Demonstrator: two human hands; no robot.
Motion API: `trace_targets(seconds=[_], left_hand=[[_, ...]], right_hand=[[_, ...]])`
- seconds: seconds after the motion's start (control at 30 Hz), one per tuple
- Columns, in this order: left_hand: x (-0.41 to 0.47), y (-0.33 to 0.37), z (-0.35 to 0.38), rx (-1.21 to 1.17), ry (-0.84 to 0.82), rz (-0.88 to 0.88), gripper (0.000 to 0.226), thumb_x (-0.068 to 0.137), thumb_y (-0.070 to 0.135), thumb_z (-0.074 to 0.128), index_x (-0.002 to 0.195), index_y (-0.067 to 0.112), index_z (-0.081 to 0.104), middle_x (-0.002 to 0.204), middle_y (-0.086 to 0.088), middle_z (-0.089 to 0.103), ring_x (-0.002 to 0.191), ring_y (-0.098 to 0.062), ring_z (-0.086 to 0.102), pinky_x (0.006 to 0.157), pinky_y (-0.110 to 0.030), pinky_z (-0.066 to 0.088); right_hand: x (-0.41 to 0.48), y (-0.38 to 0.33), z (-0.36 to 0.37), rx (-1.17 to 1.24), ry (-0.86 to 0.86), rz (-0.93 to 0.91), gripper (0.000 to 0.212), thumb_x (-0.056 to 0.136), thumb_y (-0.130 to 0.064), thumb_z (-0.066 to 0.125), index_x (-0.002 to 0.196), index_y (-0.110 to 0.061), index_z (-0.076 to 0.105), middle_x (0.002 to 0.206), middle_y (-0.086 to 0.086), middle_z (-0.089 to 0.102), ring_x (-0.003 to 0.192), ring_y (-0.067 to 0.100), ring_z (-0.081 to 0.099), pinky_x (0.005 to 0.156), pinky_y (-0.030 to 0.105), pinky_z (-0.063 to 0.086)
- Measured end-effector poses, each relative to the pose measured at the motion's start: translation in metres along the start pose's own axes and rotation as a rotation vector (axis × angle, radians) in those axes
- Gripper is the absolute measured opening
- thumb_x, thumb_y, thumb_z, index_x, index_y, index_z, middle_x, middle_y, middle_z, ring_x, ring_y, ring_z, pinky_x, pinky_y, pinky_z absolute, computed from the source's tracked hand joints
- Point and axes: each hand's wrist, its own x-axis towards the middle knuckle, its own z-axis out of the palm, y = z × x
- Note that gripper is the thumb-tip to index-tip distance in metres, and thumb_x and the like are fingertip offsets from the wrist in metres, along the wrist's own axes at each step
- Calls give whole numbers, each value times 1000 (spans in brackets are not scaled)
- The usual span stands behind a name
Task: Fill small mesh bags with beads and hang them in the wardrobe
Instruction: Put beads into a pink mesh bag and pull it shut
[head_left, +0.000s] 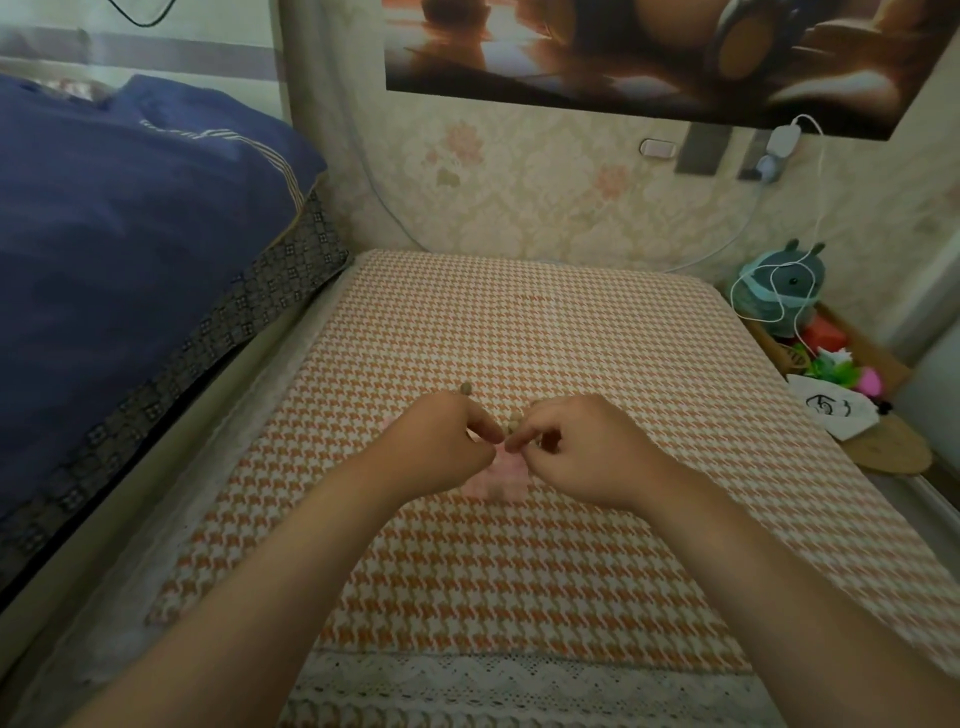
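- Pink mesh bag (498, 475): 1 item, pale and flat, lying on the houndstooth cloth (519, 332) near the middle of the table; its far edge is gathered up between both hands, the rest rests on the cloth below the wrists.
- Left hand (441, 441): fingers curled in, thumb and forefinger pinched narrowly on the bag's far left edge.
- Right hand (571, 447): thumb and forefinger pinched narrowly at the bag's mouth, just beside the left fingertips; whether a bead sits in the pinch cannot be told.
- Beads: 1 small olive bead (466, 387) on the cloth just beyond the left knuckles; a second bead-like shape (515, 419) between the hands, partly hidden.
- Step, as judged: opening or loading the bag mouth; hanging not yet begun.
- Risks: a mouth held too narrow could turn a bead aside; loose beads could roll over the flat cloth toward the left gap by the blue bedding (130, 234); a sharp tug could strain the thin mesh.
- Surroundings: white cable (779, 296) and plush toy (784, 280) far right, well apart.
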Motion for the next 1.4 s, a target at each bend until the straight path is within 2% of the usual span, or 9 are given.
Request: trace_targets(seconds=[0.13, 0.33, 0.57, 0.67, 0.8, 1.0, 1.13, 1.27, 1.4], left_hand=[[4, -2, 1, -17, 53, -13, 21, 91, 20, 65, 110, 21, 75, 76, 21, 56, 53, 8, 49, 44, -3, 34], [3, -5, 9, -18, 104, 1, 26, 89, 22, 67, 115, 23, 72, 106, 11, 69, 77, 4, 56, 58, -3, 36], [6, -11, 11, -28, 86, 21, 29, 88, 27, 67, 117, 26, 71, 111, 14, 70, 85, 6, 61, 63, -5, 40], [6, -11, 10, -12, 91, 31, 27, 89, 28, 67, 116, 26, 71, 108, 15, 69, 83, 6, 61, 62, -5, 39], [3, -8, 9, -12, 80, 34, 27, 90, 28, 67, 116, 25, 70, 109, 15, 69, 82, 5, 60, 62, -7, 40], [3, -5, 9, 4, 90, 28, 25, 90, 25, 65, 114, 23, 71, 114, 8, 71, 93, -4, 63, 70, -7, 39], [2, -1, 10, -20, 85, 35, 27, 90, 15, 60, 113, 22, 73, 113, 4, 73, 111, -15, 64, 76, -14, 40], [3, -4, 11, -36, 98, 5, 25, 92, 16, 59, 113, 20, 73, 116, 3, 72, 124, -14, 57, 91, -19, 41], [2, -4, 9, -53, 100, 0, 26, 91, 14, 59, 111, 19, 74, 118, 4, 71, 124, -12, 56, 99, -24, 43]], right_hand=[[5, 18, 2, 43, 152, 111, 21, 95, -24, 60, 105, -39, 72, 103, -23, 69, 82, -1, 62, 74, 29, 56], [8, 39, 29, -296, -33, 62, 26, 96, -30, 57, 117, -38, 69, 116, -11, 64, 107, 16, 61, 73, 33, 49], [15, 38, 44, -421, 8, 33, 17, 98, -34, 54, 101, -29, 70, 101, -1, 59, 90, 25, 64, 60, 32, 40], [14, 35, 42, -396, 17, 41, 17, 99, -33, 55, 104, -28, 71, 106, -3, 61, 93, 22, 63, 64, 31, 41], [13, 25, 19, -48, 180, 145, 17, 96, -34, 64, 110, -32, 73, 108, -15, 67, 84, 1, 61, 75, 30, 53], [5, -8, 4, 320, 285, 98, 14, 89, -29, 75, 102, -34, 74, 80, -30, 67, 59, -1, 60, 61, 24, 53], [4, -14, 11, 89, 210, -1, 14, 92, -39, 69, 106, -37, 74, 100, -24, 70, 74, -20, 53, 60, 8, 32], [7, -9, 13, -78, 154, 19, 16, 95, -46, 63, 106, -41, 73, 112, -21, 63, 74, -8, 49, 68, 21, 44], [6, -6, 11, -73, 66, -4, 27, 94, -24, 55, 107, -39, 73, 114, -20, 59, 85, -3, 55, 68, 26, 47]])
